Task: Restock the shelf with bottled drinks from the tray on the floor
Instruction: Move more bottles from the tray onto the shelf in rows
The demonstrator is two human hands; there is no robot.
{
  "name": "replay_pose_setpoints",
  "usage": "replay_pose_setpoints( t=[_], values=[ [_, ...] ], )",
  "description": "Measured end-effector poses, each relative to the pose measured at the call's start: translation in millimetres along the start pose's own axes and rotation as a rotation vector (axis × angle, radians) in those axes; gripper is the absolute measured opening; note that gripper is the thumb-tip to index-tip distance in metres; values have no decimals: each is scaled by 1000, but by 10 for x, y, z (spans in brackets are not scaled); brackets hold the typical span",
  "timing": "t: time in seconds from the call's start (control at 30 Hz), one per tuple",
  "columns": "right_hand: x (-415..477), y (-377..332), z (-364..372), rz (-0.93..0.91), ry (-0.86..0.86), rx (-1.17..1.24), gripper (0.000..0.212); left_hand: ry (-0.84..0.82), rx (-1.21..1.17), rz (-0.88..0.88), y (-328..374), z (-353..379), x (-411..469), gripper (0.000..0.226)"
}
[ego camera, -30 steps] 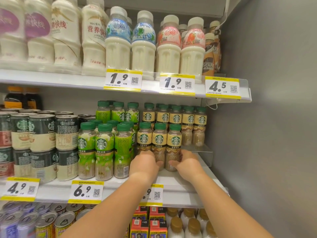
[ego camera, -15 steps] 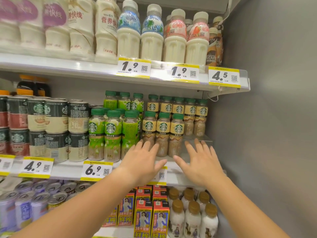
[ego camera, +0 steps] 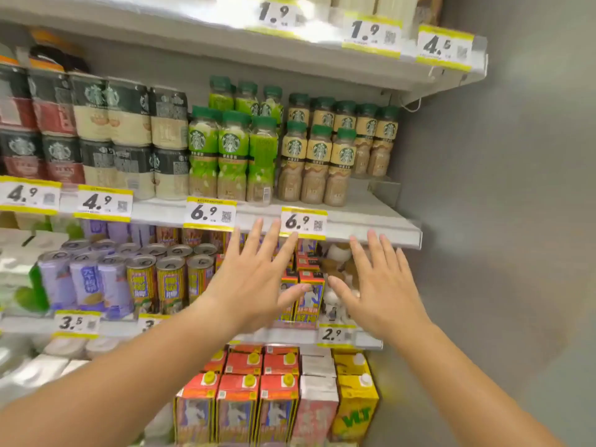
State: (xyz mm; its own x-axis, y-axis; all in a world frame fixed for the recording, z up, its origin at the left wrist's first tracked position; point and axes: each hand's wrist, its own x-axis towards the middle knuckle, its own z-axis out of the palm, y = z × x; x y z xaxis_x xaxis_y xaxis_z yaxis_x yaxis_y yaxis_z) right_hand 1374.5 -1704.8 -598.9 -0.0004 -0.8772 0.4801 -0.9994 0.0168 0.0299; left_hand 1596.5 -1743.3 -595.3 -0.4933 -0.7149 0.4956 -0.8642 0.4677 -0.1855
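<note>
Tan-labelled coffee bottles (ego camera: 317, 162) with green caps stand in rows at the right end of the middle shelf (ego camera: 371, 221). Green-labelled bottles (ego camera: 232, 159) stand just left of them. My left hand (ego camera: 254, 279) is open with fingers spread, below the shelf edge, in front of the shelf underneath. My right hand (ego camera: 379, 285) is also open and empty, to the right of it at the same height. Neither hand touches a bottle. The tray on the floor is out of view.
Stacked coffee cans (ego camera: 129, 137) fill the left of the middle shelf. Below are purple and yellow cans (ego camera: 142, 279) and small cartons. Red and yellow drink cartons (ego camera: 277, 395) sit on the lowest visible shelf. A grey side wall (ego camera: 500, 221) closes the right.
Both hands have let go of the tan bottles and drawn back and down from the shelf, fingers spreading. The view has tilted downward, bringing the lower shelves into sight.
</note>
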Motion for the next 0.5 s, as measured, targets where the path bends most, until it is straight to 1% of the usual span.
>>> replay_pose_setpoints(
  t=[0.13,0.23,0.37,0.5],
  values=[
    [-559,-71,419,-56,-57,32,87,-77,-30,20,0,409,-638,87],
    [-1071,-103,863,-86,-162,28,82,-199,-60,21,64,849,-1164,86],
    [-1723,-141,1496,-78,-321,59,84,-367,-93,25,215,1462,-1854,87],
    [-2288,-178,2074,-52,-449,115,84,-529,-199,-13,375,2004,-2457,88]
  ],
)
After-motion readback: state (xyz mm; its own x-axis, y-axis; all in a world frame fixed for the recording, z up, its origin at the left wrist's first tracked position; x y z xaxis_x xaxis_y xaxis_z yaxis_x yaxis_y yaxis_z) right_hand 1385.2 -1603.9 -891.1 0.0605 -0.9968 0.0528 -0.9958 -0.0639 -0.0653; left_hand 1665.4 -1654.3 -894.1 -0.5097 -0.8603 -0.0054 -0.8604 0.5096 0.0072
